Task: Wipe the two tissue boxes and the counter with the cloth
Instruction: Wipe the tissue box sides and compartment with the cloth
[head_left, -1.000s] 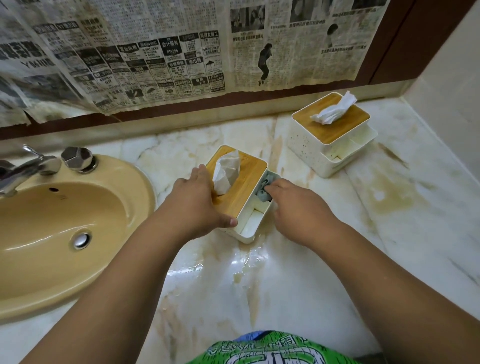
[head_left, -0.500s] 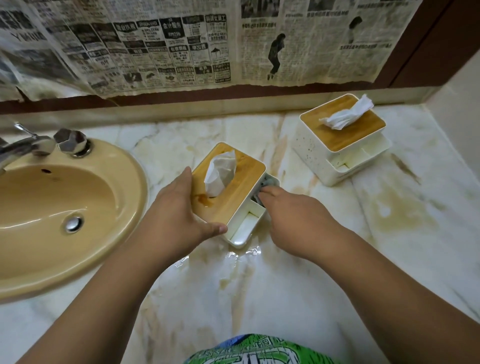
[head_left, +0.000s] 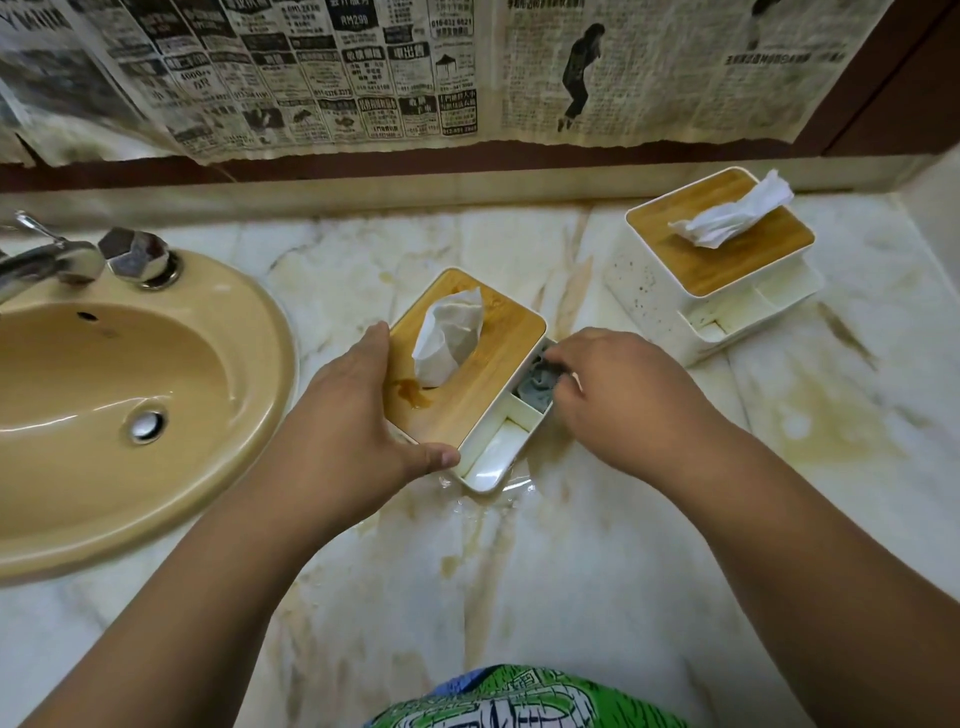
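A white tissue box with a wooden lid (head_left: 483, 374) sits mid-counter, a brown stain on its lid near the tissue. My left hand (head_left: 353, 431) grips its left and front edge, thumb on the front corner. My right hand (head_left: 618, 395) presses a grey cloth (head_left: 537, 389) into the far side compartment of that box; most of the cloth is hidden under my fingers. A second, speckled tissue box (head_left: 727, 265) stands at the back right, untouched. The marble counter (head_left: 519, 571) shows brown stains and a wet patch in front of the near box.
A yellow sink (head_left: 119, 405) with a chrome tap (head_left: 47, 260) and knob (head_left: 137, 254) lies to the left. Newspaper (head_left: 415, 73) covers the wall behind. A side wall closes off the right end. My green patterned clothing (head_left: 524, 701) is at the bottom edge.
My right hand has shifted slightly within the box's side compartment with the cloth. My left hand keeps its hold on the box. The view has tilted a little.
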